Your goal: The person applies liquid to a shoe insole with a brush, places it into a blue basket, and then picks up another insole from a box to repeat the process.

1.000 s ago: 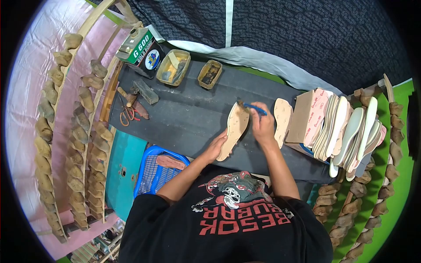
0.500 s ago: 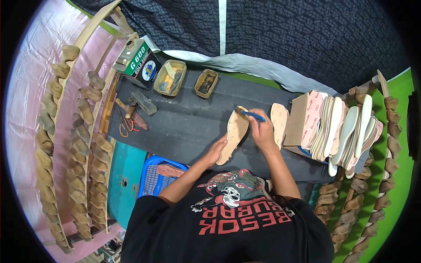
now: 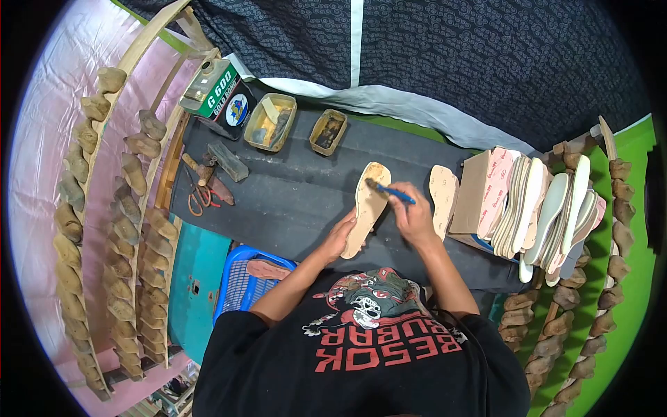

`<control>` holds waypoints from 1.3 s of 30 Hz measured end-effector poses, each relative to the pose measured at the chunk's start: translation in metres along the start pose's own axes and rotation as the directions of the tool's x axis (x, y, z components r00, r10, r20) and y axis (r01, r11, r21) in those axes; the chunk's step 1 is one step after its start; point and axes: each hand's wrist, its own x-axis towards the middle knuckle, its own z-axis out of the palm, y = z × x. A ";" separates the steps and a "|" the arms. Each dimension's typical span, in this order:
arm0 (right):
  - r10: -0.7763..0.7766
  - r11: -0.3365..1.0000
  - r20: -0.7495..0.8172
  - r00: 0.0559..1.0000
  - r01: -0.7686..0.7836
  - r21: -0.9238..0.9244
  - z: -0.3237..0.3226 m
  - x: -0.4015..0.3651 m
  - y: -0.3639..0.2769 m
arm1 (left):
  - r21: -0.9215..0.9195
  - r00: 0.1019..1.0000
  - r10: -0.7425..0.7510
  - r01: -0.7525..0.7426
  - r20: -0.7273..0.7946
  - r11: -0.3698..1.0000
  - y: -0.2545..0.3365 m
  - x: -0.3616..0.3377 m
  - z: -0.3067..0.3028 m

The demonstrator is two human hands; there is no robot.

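Note:
My left hand [image 3: 340, 235] grips a tan insole [image 3: 362, 226] by its side edge, tilted up above the dark table. Closed round the blue handle of a brush [image 3: 397, 194] is my right hand [image 3: 413, 217]. The brush's dark bristles touch the upper part of the insole, where a yellowish wet-looking patch shows. Just right of my right hand lies another tan insole [image 3: 442, 191], flat on the table.
A cardboard box [image 3: 474, 191] stands right, beside stacked insoles [image 3: 517, 201]. Two tubs [image 3: 328, 132] and a glue can [image 3: 219, 97] are at the back. Scissors [image 3: 197, 201] lie left, a blue basket [image 3: 236, 281] stands at front left, and racks of shoe lasts [image 3: 128, 208] flank the table.
The brush has moved down and slightly left from the insole's top edge onto its face. The insole has turned more upright and faces me more fully.

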 end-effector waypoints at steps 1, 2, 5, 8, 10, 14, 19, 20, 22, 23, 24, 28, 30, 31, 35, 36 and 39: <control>0.019 1.000 -0.025 0.999 -0.019 -0.003 -0.003 0.004 0.005 | -0.001 1.000 0.001 -0.001 -0.003 1.000 -0.001 0.001 0.000; 0.039 0.999 -0.050 0.998 -0.039 -0.004 -0.007 0.007 0.009 | -0.003 1.000 0.002 -0.002 -0.006 1.000 -0.001 0.000 0.000; 0.084 0.996 -0.075 0.994 -0.085 -0.010 -0.016 0.011 0.014 | 0.004 1.000 0.013 -0.013 0.014 1.000 0.000 -0.003 0.002; 0.039 0.999 -0.042 0.998 -0.040 -0.026 -0.019 0.009 0.009 | -0.027 1.000 0.019 -0.019 0.012 0.999 -0.001 -0.003 0.006; -0.042 0.996 0.000 0.999 0.042 -0.079 -0.014 0.001 0.006 | -0.019 1.000 0.018 -0.018 0.014 1.000 -0.003 -0.004 0.005; -0.164 0.986 0.139 0.977 0.164 0.014 -0.004 -0.014 -0.013 | -0.050 0.999 0.032 -0.033 -0.017 0.998 0.000 -0.003 0.004; -0.128 0.992 0.122 0.984 0.124 0.039 -0.007 -0.013 -0.013 | -0.047 0.998 0.056 -0.057 -0.023 0.997 0.011 -0.005 0.004; -0.117 0.993 0.087 0.989 0.116 0.011 -0.008 -0.008 -0.010 | -0.058 0.999 0.046 -0.047 -0.021 0.997 0.013 -0.005 0.005; -0.107 0.994 -0.010 0.994 0.106 -0.013 -0.009 0.002 -0.003 | -0.033 0.999 0.041 -0.041 -0.001 0.999 0.011 -0.004 0.003; -0.084 0.996 -0.017 0.996 0.084 -0.010 -0.010 0.006 -0.001 | -0.020 0.999 0.038 -0.038 0.008 0.999 0.009 -0.004 0.003; -0.061 0.998 -0.025 0.998 0.060 -0.007 -0.013 0.010 -0.003 | -0.028 0.999 0.037 -0.037 0.012 0.999 0.008 -0.004 0.004; -0.124 0.991 0.042 0.991 0.126 -0.044 -0.009 0.007 -0.009 | -0.049 0.999 0.038 -0.038 0.000 0.998 0.010 -0.004 0.006; -0.169 0.986 0.109 0.980 0.169 0.011 -0.003 -0.003 -0.015 | -0.049 0.999 0.049 -0.050 -0.016 0.998 0.010 -0.003 0.005; -0.178 0.984 0.123 0.976 0.176 0.027 0.000 -0.006 -0.017 | -0.044 0.998 0.060 -0.061 -0.024 0.997 0.008 -0.001 0.002; -0.187 0.982 0.152 0.970 0.179 0.068 0.003 -0.010 -0.020 | 0.009 0.999 0.033 -0.033 -0.018 0.999 0.011 -0.002 -0.007; -0.171 0.985 0.141 0.975 0.164 0.062 0.002 -0.007 -0.017 | 0.000 0.999 0.031 -0.031 -0.010 1.000 0.013 -0.002 -0.006; -0.148 0.989 0.083 0.985 0.147 0.025 -0.002 0.006 -0.014 | -0.024 0.999 0.032 -0.031 0.017 0.999 0.015 -0.002 -0.003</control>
